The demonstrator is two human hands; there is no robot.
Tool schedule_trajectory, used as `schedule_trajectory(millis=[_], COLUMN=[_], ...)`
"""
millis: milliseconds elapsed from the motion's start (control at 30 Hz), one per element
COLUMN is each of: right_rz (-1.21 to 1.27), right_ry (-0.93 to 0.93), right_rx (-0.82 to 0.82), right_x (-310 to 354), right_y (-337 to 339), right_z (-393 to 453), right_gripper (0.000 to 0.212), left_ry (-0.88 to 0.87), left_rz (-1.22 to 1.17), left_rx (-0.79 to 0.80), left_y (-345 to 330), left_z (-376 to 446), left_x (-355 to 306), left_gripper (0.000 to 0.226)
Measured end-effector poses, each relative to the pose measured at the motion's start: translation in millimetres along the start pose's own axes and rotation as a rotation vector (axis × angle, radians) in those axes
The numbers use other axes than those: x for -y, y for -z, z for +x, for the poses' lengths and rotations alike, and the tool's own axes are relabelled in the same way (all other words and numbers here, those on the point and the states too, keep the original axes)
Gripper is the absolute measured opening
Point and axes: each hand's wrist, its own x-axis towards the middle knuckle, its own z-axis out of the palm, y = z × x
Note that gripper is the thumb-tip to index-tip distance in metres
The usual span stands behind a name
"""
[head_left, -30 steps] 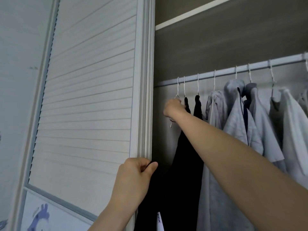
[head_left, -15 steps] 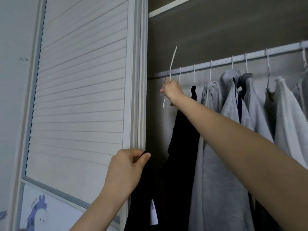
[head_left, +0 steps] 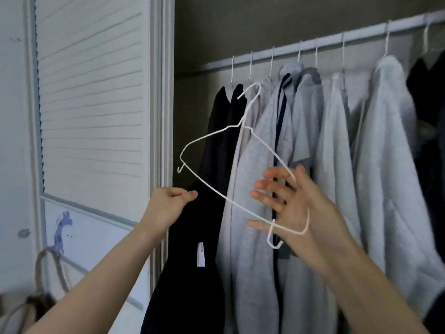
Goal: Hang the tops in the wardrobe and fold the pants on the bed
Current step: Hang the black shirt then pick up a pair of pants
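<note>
My left hand pinches the upper edge of a black top that hangs down in front of the wardrobe opening; a white label shows on it. My right hand carries a bare white wire hanger. Its fingers are spread and straight, and the hanger's right corner loops round the hand. The hanger is tilted, with its hook pointing up toward the rail. It touches neither the rail nor the black top.
On the rail hang two black tops at the left, then several grey and white tops on white hangers. A white louvered wardrobe door stands at the left. Rope handles of a bag show at the bottom left.
My right hand has lifted the bare hanger off the rail and brought it down and right, in front of the grey tops. My left hand still holds the black top.
</note>
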Motion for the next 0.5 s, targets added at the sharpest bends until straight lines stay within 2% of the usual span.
schedule_trajectory(millis=[100, 200, 300, 400, 500], right_rz=[0.157, 0.22, 0.259, 0.247, 0.219], right_ry=[-0.078, -0.128, -0.198, -0.271, -0.3], right_rx=[0.109, 0.106, 0.093, 0.116, 0.12], right_x=[-11.2, -13.8, -14.1, -14.0, -15.6], right_y=[31.0, 61.6, 88.2, 105.4, 114.9], right_z=[-42.3, -94.0, -140.1, -177.0, -202.3], right_gripper=[0.045, 0.048, 0.061, 0.061, 0.063], left_ry=[0.095, 0.24, 0.34, 0.354, 0.294], left_rz=[-0.048, -0.139, -0.132, -0.097, -0.045], left_rx=[-0.042, -0.047, -0.075, -0.15, -0.116], left_y=[-0.9, 1.5, 7.7, 10.4, 11.7], left_z=[-14.2, -32.5, -50.5, -63.8, -77.3], left_x=[10.5, 28.8, 44.5, 55.5, 59.6], left_gripper=[0.024, 0.014, 0.014, 0.012, 0.015])
